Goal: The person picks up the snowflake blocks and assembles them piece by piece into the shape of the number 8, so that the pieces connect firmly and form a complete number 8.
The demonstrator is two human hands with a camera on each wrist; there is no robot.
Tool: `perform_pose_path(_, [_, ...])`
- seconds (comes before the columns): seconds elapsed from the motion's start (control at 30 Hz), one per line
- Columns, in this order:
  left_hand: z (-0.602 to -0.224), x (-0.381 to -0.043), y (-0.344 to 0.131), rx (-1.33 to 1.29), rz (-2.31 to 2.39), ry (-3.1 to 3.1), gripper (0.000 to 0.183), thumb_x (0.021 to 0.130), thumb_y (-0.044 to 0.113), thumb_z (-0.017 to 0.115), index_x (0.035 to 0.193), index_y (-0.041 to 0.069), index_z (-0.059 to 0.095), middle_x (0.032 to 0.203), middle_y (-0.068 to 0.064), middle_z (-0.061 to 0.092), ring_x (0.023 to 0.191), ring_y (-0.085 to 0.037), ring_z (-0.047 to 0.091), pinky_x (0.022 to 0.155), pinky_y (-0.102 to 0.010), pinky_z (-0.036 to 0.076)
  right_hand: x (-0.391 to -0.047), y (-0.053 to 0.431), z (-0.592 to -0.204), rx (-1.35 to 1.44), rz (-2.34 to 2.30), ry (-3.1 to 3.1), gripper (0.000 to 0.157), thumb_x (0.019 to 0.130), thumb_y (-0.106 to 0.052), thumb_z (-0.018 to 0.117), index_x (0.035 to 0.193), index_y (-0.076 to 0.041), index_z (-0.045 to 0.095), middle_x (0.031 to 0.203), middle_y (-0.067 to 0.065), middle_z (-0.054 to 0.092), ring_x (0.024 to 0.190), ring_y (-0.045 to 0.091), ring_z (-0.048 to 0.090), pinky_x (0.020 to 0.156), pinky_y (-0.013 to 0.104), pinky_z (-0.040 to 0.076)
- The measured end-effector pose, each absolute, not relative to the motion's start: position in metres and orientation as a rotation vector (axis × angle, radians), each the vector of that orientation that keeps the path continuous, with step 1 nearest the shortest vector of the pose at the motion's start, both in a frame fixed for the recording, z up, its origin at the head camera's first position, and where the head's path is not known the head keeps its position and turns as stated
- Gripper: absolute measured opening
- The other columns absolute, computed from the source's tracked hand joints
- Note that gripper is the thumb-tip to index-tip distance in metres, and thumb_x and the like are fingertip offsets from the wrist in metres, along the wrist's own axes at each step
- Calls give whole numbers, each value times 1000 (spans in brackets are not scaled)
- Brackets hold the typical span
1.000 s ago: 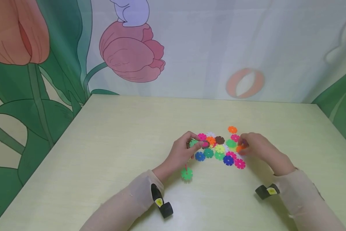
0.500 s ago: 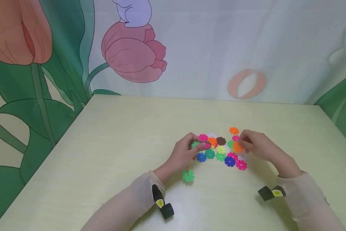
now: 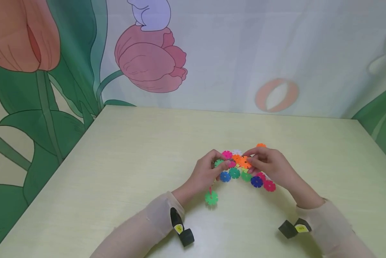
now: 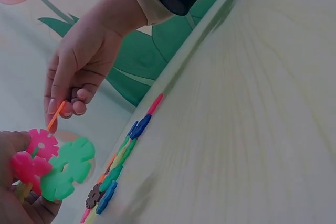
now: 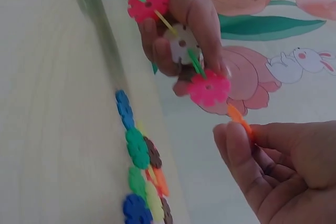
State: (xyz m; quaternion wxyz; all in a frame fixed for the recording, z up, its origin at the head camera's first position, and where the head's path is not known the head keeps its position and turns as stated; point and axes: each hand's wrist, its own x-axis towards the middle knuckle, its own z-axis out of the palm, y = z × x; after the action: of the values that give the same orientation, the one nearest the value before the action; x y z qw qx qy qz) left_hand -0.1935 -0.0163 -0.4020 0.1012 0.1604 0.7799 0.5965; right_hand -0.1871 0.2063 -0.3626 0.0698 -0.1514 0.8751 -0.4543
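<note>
In the head view my left hand [image 3: 207, 168] holds a chain of joined plastic snowflake discs, pinched between thumb and fingers. The right wrist view shows its pink disc [image 5: 210, 87] at the upper end, then a white disc [image 5: 182, 43], another pink disc and thin edge-on green and yellow ones. A light green disc [image 3: 211, 197] hangs at the chain's lower end. My right hand [image 3: 271, 166] pinches an orange disc [image 3: 245, 162] by its edge, close to the chain's pink end. Whether the two touch I cannot tell.
Beneath the hands, loose discs lie heaped on the pale wooden table [image 3: 131, 150], among them a blue disc [image 3: 225, 176], a teal disc [image 3: 234, 173] and a dark blue disc [image 3: 256, 181]. A tulip-printed curtain [image 3: 218, 53] hangs behind the table.
My right hand has picked the orange disc off the right side of the heap and carried it left to the chain. The left hand stays nearly still, holding the chain.
</note>
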Motion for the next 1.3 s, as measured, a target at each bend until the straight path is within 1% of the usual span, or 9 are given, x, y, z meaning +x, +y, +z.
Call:
perform_pose_path(0.17, [-401, -192, -16, 489, 1759, 2310, 19, 94, 28, 61, 106, 14, 56, 87, -21, 57, 55, -16, 49, 52, -20, 37, -183, 198, -366, -431, -1430, 2648, 24, 93, -9, 62, 113, 5, 61, 86, 17, 69, 68, 13, 69, 67, 20, 56])
perform_pose_path(0.4, [-400, -192, -15, 495, 1748, 2339, 23, 94, 30, 61, 105, 11, 57, 69, -3, 52, 53, -13, 48, 52, -20, 37, -181, 193, -369, -386, -1462, 2663, 23, 92, -7, 62, 112, 6, 60, 86, 17, 69, 67, 12, 69, 66, 20, 56])
perform_pose_path(0.5, [-399, -191, -15, 486, 1756, 2333, 24, 94, 30, 61, 106, 10, 56, 68, -2, 51, 53, -14, 48, 53, -20, 39, -180, 191, -371, -387, -1486, 2651, 23, 92, -6, 62, 111, 7, 59, 85, 17, 69, 67, 13, 70, 66, 21, 56])
perform_pose_path(0.67, [-399, -189, -14, 482, 1761, 2342, 24, 95, 30, 60, 105, 10, 54, 67, -8, 53, 53, -16, 49, 54, -20, 40, -179, 188, -376, -375, -1537, 2616, 22, 93, -5, 60, 110, 8, 58, 86, 19, 70, 69, 15, 71, 66, 22, 57])
perform_pose_path(0.8, [-399, -187, -14, 496, 1771, 2376, 21, 95, 28, 59, 102, 9, 53, 71, -17, 58, 56, -29, 54, 53, -19, 41, -179, 185, -379, -361, -1639, 2538, 22, 94, -4, 58, 110, 12, 56, 90, 26, 69, 68, 13, 71, 66, 24, 57])
perform_pose_path(0.93, [-399, -183, -12, 535, 1762, 2447, 19, 95, 24, 60, 102, 8, 52, 70, -16, 61, 55, -27, 56, 53, -18, 40, -176, 184, -384, -355, -1747, 2459, 24, 96, -5, 55, 111, 15, 55, 95, 29, 68, 68, 9, 71, 68, 24, 58])
perform_pose_path(1.07, [-400, -181, -10, 571, 1764, 2443, 18, 96, 24, 58, 103, 9, 53, 80, -17, 65, 57, -28, 59, 52, -17, 41, -176, 184, -385, -361, -1768, 2449, 22, 97, -5, 54, 109, 13, 55, 96, 32, 66, 69, 10, 70, 69, 24, 58])
perform_pose_path(1.17, [-399, -183, -10, 579, 1791, 2355, 19, 97, 25, 57, 108, 10, 55, 87, -20, 66, 62, -34, 61, 49, -19, 43, -178, 184, -383, -377, -1758, 2458, 23, 97, -6, 54, 110, 12, 56, 94, 33, 65, 69, 14, 71, 68, 24, 58])
perform_pose_path(1.3, [-396, -187, -12, 564, 1786, 2243, 28, 95, 23, 61, 121, 13, 56, 86, -21, 68, 56, -31, 62, 47, -25, 48, -181, 186, -382, -363, -1715, 2477, 26, 96, -12, 58, 109, 10, 57, 85, 24, 69, 67, 18, 70, 66, 25, 58])
